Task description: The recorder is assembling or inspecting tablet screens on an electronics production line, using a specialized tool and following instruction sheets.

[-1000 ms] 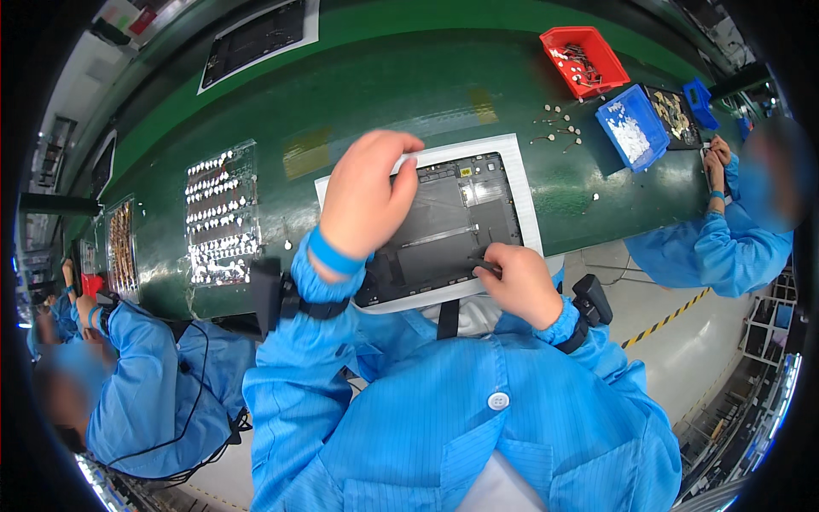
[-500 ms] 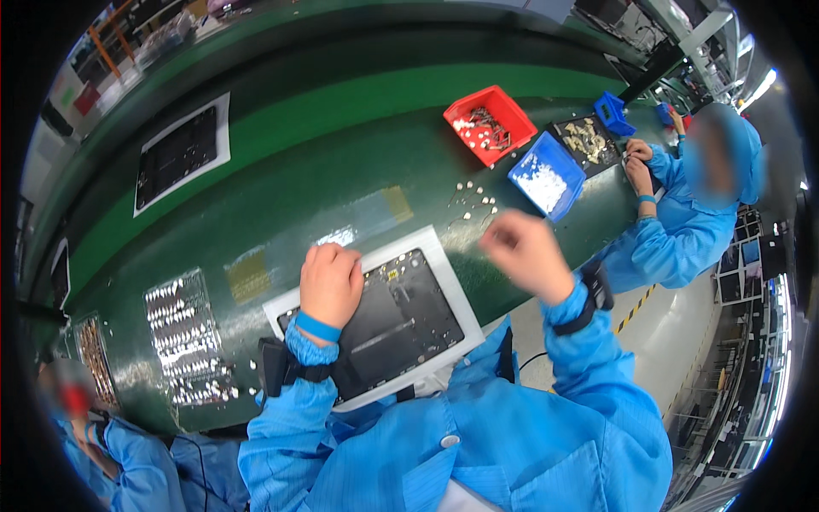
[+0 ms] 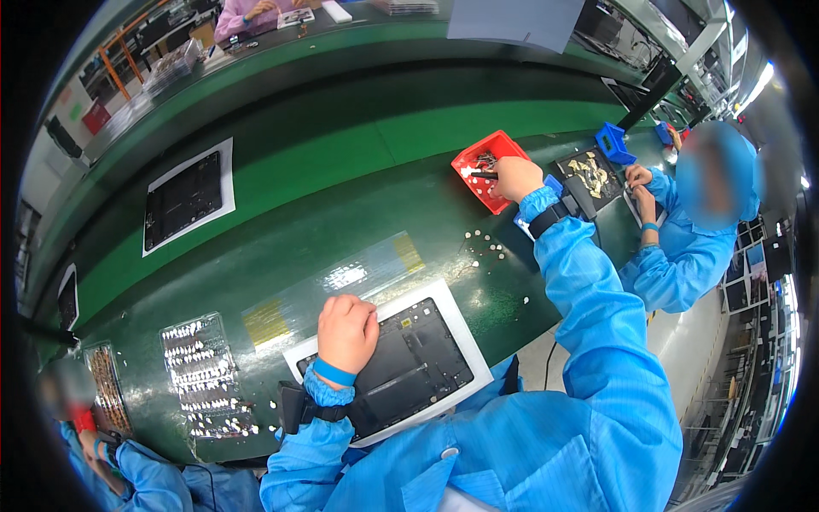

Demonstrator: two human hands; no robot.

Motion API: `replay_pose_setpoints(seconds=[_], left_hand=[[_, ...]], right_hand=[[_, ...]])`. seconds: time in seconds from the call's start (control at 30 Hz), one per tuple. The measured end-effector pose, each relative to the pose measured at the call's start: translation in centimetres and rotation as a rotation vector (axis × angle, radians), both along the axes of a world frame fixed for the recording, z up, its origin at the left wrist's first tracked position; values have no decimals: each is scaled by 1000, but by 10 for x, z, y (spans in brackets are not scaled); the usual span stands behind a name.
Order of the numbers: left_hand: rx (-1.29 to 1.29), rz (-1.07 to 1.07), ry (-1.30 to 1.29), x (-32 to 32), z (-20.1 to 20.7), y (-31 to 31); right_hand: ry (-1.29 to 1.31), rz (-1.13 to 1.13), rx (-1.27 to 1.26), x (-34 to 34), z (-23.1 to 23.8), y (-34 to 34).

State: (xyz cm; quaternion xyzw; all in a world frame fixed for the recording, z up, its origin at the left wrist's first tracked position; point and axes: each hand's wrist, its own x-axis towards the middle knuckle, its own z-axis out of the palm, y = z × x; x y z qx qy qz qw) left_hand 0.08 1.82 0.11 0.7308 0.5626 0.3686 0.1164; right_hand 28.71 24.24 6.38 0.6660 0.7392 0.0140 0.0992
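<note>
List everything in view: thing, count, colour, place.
Table: 1, green, across view
Flat panels: at least 3, dark, near left hand, upper left, far left
Sheets: at least 3, white, under panels
Red bin: 1, red, right of centre
Blue bins: at least 2, blue, right of red bin
Loose parts: several, whitish, below red bin
Rowed parts: many, white-tipped, left
Tape patches: 2, yellowish, beyond near panel
Co-workers: at least 3, blue or pink sleeves, right, lower left, top
Slender tool: 1, dark, in right hand
Left hand: 1, bare, over near panel
Right hand: 1, bare, at red bin
</note>
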Motion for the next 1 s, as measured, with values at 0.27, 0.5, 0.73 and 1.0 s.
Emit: replay_pose_setpoints(seconds=[0.27, 0.5, 0.73, 1.0], left_hand=[[16, -16, -30, -2, -1, 0], [5, -16, -14, -3, -3, -3], [27, -6, -1, -2, -5, -2], [18, 8, -18, -4, -6, -2]], right_hand=[[16, 63, 30, 4, -14, 9], [974, 93, 83, 1, 29, -45], [1041, 261, -453, -59, -8, -154], [908, 247, -419, -79, -37, -156]])
